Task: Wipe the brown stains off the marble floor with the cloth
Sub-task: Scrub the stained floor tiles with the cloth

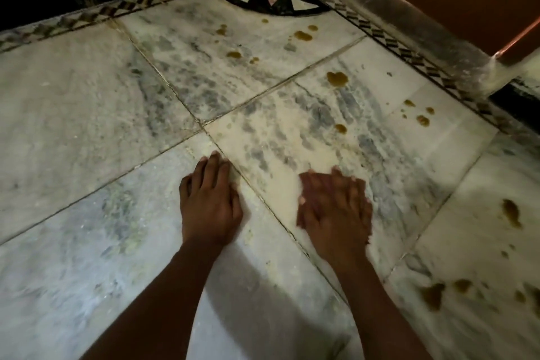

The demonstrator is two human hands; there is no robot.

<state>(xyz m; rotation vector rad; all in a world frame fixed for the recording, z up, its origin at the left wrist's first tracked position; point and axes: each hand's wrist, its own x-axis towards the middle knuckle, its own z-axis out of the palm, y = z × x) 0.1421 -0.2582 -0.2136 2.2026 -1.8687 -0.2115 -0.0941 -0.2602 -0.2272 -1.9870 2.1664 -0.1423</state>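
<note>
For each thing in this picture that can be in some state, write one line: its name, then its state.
left hand: flat on the floor, fingers straight, holding nothing.
right hand: motion-blurred, fingers extended over a pale patch; whether that is the cloth cannot be told.
brown stains: still on the tiles, ahead of and right of the hands.
marble floor: dull, grey-smudged.
inlaid border: intact along the edge.
</note>
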